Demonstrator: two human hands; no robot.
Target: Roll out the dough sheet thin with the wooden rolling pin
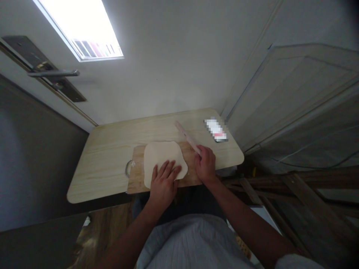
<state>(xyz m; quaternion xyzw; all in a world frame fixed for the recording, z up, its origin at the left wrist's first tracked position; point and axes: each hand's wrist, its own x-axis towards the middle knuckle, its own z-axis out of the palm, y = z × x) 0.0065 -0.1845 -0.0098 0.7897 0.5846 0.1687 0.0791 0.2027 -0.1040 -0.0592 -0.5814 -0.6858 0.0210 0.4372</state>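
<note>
A flat, rolled-out sheet of dough [161,154] lies on a wooden cutting board [136,179] with a metal ring handle at its left end. My left hand [165,181] rests on the lower part of the dough, its fingers stretched out and slightly spread. In my right hand [205,162], at the board's right side, is a thin wooden rolling pin [187,137], gripped by its near end. The pin slants away to the upper left, past the board's far edge. Fingers and palm hide its near end.
The board sits on a pale wood-grain table [105,157] with rounded corners. A phone [215,129], blurred out, lies at the right end. Behind stands a white door with a metal handle [54,73] and a bright window [84,26]. Wooden beams [303,190] are at the right.
</note>
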